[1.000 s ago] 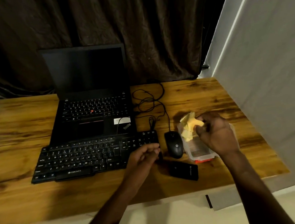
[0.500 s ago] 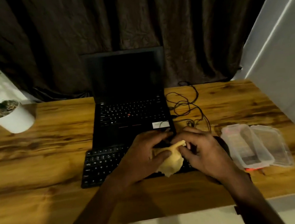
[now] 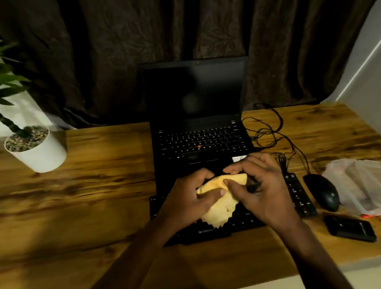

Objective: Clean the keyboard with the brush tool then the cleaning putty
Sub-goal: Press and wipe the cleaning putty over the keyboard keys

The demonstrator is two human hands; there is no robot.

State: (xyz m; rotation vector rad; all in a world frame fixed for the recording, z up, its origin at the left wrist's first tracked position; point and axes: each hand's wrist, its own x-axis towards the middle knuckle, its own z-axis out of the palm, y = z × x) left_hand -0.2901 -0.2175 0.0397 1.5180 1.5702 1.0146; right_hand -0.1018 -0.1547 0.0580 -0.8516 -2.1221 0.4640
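Head view looks down on a wooden desk with both hands meeting over the black keyboard. The left hand and right hand pinch the yellow cleaning putty between them: the left thumb lies across its upper part, the right thumb presses in from 3 o'clock, and the other fingers of both hands curl over its top edge at 12 o'clock. Most of the putty hangs below the grip, toward 6 o'clock, as a ragged, stretched flap above the keyboard's middle keys; whether its lower edge touches the keys cannot be told.

The keyboard is largely hidden under the hands, with its right end exposed. At 12 o'clock from it sits an open laptop, screen dark. At 3 o'clock lies a black mouse, its cable looping toward the laptop. Further toward 3 o'clock is a clear plastic container, blurred, and at 4 o'clock a black phone. A potted plant stands at 10 o'clock.
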